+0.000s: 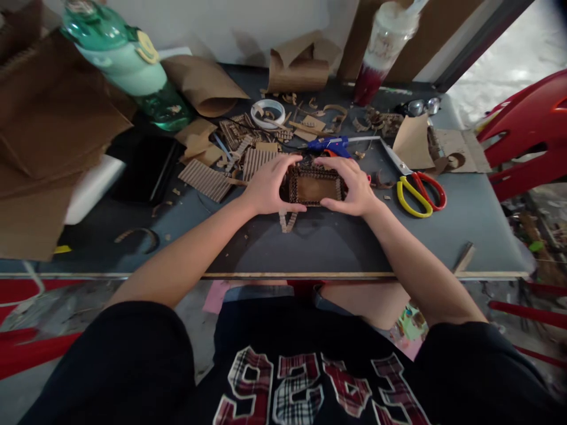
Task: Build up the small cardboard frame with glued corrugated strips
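Observation:
A small rectangular cardboard box (317, 190) with corrugated walls and a flat brown bottom sits in front of me over the dark table. My left hand (273, 184) curves round its left side, thumb at the near edge and fingers at the far edge. Round the right side wraps my right hand (349, 186) in the same way. A bent strip of corrugated cardboard (287, 222) lies just below the box. Behind my hands rests a blue glue gun (328, 145). Scissors (416, 186) with yellow and red handles lie to the right.
Cardboard scraps and a white tape roll (268, 113) cover the table's back. A green bottle (133, 71) stands at the left beside a large brown paper piece (53, 130). Behind right are a drink cup (383, 53), glasses (420, 107) and a red chair (531, 130).

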A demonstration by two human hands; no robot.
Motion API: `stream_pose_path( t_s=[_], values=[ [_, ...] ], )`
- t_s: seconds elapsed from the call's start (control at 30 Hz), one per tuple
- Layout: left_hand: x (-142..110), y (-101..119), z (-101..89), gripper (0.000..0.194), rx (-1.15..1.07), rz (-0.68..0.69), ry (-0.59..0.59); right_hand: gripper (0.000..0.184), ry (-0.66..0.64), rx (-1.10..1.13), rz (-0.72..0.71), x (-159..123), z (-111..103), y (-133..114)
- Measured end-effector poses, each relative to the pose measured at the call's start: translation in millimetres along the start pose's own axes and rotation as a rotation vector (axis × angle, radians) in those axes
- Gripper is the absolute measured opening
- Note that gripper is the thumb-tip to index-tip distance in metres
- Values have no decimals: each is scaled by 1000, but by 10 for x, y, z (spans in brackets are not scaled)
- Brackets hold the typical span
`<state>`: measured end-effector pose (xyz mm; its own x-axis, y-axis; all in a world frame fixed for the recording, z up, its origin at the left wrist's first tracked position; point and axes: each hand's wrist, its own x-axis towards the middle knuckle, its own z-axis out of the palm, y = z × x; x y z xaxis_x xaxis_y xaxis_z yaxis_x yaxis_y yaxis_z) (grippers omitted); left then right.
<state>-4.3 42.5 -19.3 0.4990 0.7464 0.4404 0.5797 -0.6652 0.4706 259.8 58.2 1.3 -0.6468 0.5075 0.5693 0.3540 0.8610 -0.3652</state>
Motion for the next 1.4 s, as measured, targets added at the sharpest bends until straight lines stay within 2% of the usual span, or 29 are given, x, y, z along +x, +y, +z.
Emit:
stream_pose_path(
  t_s=[0.13,0.23,0.33,0.5,0.7,0.83,1.03,1.27,1.4],
  values=[
    [-8,22,-32,100,56,75,26,113,-89,-5,-43,6,57,27],
    [-32,-3,-49,96,62,99,112,124,-100,-53,-21,3,86,-8],
    [-54,-38,-69,97,69,122,175,120,-35,-112,-16,0,106,-64],
    [-69,-35,-98,96,72,149,206,114,73,-195,-9,-24,117,-121],
    [-66,12,-124,94,84,150,222,117,57,-225,97,-55,96,-116],
    [-51,26,-121,94,90,82,162,116,35,-211,153,-58,81,-116],
    [-41,39,-89,98,85,17,40,116,7,-222,124,-78,37,-108],
    [-100,-28,-41,101,47,-22,47,113,0,-235,120,-73,81,-153],
    [-97,-41,-58,99,75,9,29,113,-40,-241,141,-55,126,-145]
  ],
)
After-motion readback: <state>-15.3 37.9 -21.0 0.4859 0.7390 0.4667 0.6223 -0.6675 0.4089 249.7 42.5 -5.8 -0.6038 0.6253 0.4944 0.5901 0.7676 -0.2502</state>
